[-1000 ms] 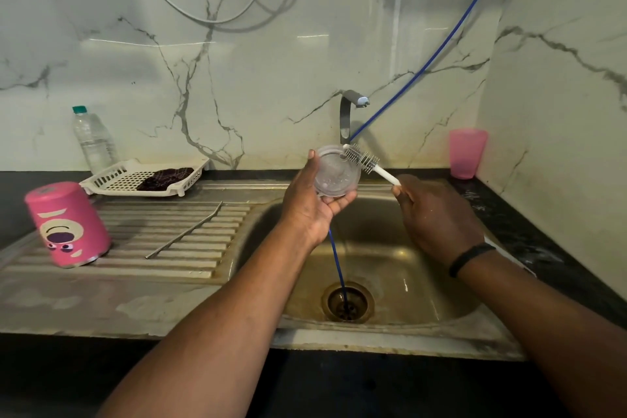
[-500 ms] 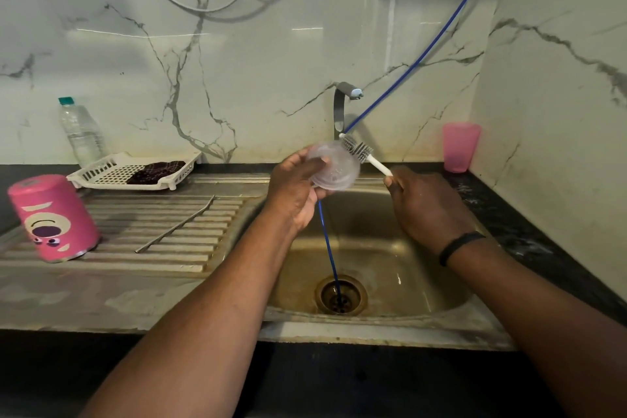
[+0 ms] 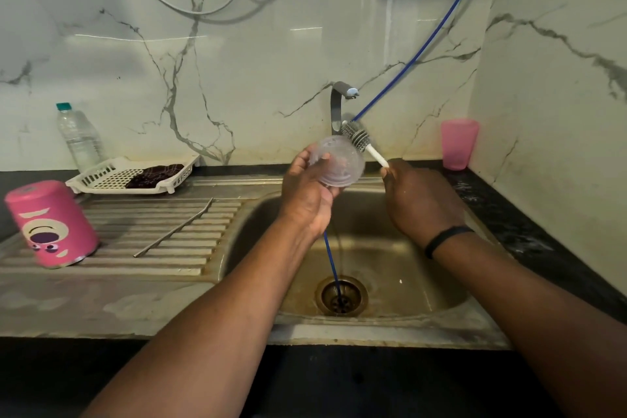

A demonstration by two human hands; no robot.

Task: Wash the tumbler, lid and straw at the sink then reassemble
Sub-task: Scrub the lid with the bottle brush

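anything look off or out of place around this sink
One oddity: a thin blue hose runs down from the upper right, passes behind the hands and ends in the steel sink's drain. Otherwise, the pink cartoon-print tumbler stands upside down on the ribbed drainboard, probably draining, with the metal straw lying loose beside it.

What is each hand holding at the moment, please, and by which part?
The left hand holds the clear lid by its rim, thumb on its face. The right hand grips the bottle brush by its white handle.
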